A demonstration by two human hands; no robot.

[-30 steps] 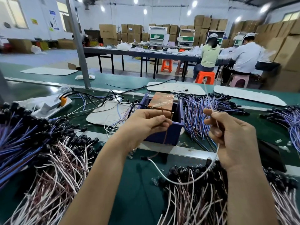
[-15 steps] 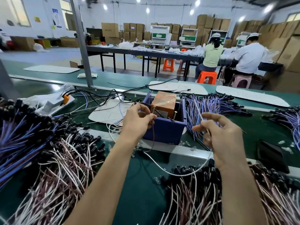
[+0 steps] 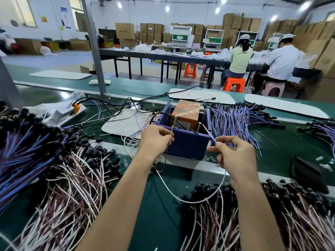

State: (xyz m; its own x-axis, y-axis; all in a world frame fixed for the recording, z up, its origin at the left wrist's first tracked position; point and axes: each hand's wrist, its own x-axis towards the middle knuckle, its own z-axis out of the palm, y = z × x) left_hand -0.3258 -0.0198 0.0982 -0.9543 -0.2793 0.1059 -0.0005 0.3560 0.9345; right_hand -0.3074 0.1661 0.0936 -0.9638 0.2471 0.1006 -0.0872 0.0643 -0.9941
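The left hand [image 3: 155,140] has a narrow grip, thumb and forefinger pinched on the end of a thin brown wire [image 3: 165,156]. It is at the near rim of the box [image 3: 186,145], just beside the left pin [image 3: 174,124] that stands up from that rim. The right hand [image 3: 233,156], off the box's near right corner, pinches a white wire [image 3: 199,201] the same way. The wire's free end slants up from the fingertips toward the right pin [image 3: 199,126] and comes close to it, though I cannot tell whether it touches.

Below the hands the brown wire drops straight down in front of the box. The white one sags in a long loop over the worktop [image 3: 155,205] on the near side of the box. The two seem to meet low under the left hand, but the joint is too small to make out.

My reading is that this is the step of bringing the two ends of one lead to the two pins, one end each. The next move calls for small, steady aim, with each tip laid against its own pin at the same time and neither thin end bending aside or crossing the other.

The lead looks slim, limp and light, and will likely follow the fingers only close to the pinch.

An orange block [image 3: 186,113] sits inside the box. Pink-and-white leads [image 3: 72,178] are heaped left of the box, and purple leads [image 3: 235,120] fan out to its right.
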